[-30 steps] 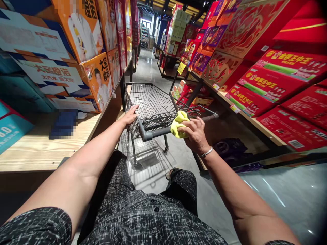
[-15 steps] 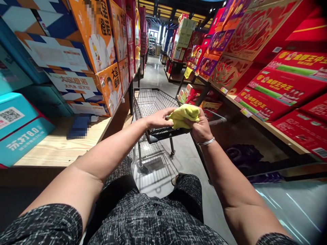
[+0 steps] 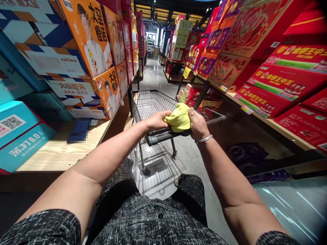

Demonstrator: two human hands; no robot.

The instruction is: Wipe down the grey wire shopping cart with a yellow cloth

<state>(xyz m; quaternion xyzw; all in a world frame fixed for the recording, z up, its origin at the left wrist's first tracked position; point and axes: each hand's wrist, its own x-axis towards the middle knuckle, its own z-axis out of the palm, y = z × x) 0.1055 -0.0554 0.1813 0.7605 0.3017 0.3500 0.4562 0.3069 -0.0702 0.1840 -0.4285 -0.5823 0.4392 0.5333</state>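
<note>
Fingers of left hand (image 3: 158,120) and right hand (image 3: 199,125) gripping 1 yellow cloth (image 3: 181,117).
Cloth bunched between the 2 hands, over the handle (image 3: 161,138) of 1 shopping cart (image 3: 144,91); cannot tell whether it touches. 2 arms (image 3: 112,149) stretched forward, converging. 1 bracelet (image 3: 205,139), right wrist. On right-hand shelf (image 3: 288,132), 3 red boxes (image 3: 278,77) with green bands, stacked.

Overhead access to the shopping cart (image 3: 137,109) was open forward of the yellow cloth (image 3: 180,117). The handle bar (image 3: 163,137) obstructed downward passage beneath the cloth. Orange cartons (image 3: 107,90) limited leftward travel; a shelf (image 3: 273,123) and red cartons (image 3: 278,81) limited rightward travel.
</note>
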